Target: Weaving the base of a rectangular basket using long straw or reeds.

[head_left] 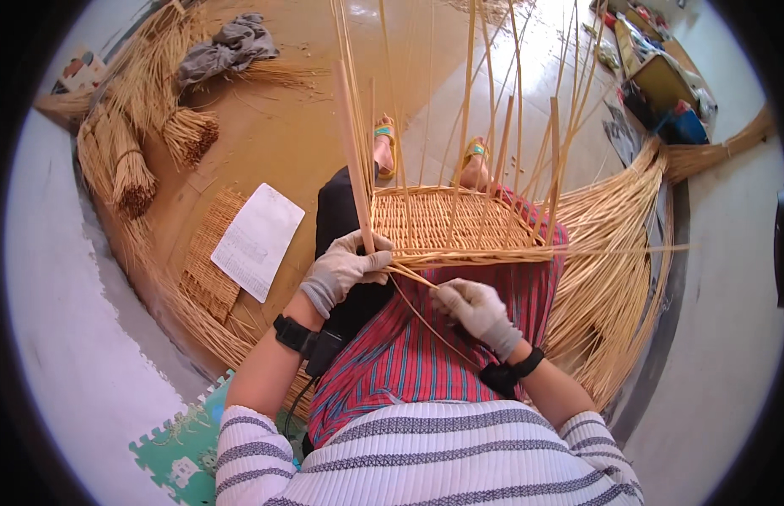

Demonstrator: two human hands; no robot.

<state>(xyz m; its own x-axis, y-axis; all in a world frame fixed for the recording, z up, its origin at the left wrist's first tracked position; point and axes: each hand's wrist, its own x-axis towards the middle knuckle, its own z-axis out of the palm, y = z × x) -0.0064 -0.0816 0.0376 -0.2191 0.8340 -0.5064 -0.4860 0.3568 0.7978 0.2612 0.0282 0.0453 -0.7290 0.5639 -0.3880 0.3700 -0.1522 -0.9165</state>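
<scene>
In the head view, the basket rests on the cloth-covered lap. The left hand is curled around a thick stick at the basket's near-left corner; the right hand pinches a strand. Steadying that corner and keeping the strand taut should give an even weave.

Dark-striped white sweater, pale gloves, black wristbands

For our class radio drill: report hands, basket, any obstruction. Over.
Left hand gripping basket at near-left corner; right hand pinching strand. Basket on lap, stakes standing. Nothing blocking hands.
</scene>
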